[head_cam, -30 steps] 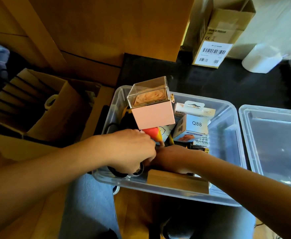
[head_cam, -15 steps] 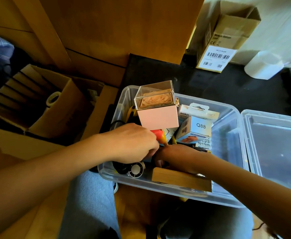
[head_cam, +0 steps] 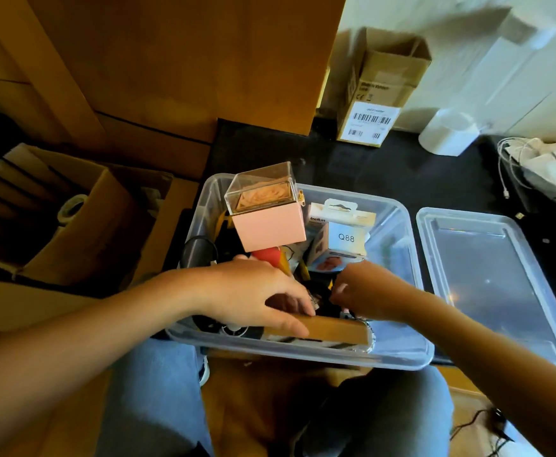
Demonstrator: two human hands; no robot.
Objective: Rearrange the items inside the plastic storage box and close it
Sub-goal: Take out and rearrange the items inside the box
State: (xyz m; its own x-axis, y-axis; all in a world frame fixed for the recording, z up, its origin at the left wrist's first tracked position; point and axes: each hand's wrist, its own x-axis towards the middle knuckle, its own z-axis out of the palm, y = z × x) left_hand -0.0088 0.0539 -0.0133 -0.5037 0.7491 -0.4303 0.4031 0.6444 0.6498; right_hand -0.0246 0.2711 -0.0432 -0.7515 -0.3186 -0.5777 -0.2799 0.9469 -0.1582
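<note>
Gripping the wooden block (head_cam: pixel 332 328) at lower centre with our left hand (head_cam: pixel 256 291), we're steadying it; our right hand (head_cam: pixel 365 291) is pinching something small and unclear inside the storage box (head_cam: pixel 402 356), clearing room.

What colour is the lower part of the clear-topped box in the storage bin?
Pale pink, under a transparent lid: the gift box, seen in the head view.

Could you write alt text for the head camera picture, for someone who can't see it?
Two bare hands reach into a clear plastic storage box crammed with items: the left hand grips a wooden block at the near wall, the right hand curls beside it. A pink box stands tallest; the lid lies alongside.
</note>
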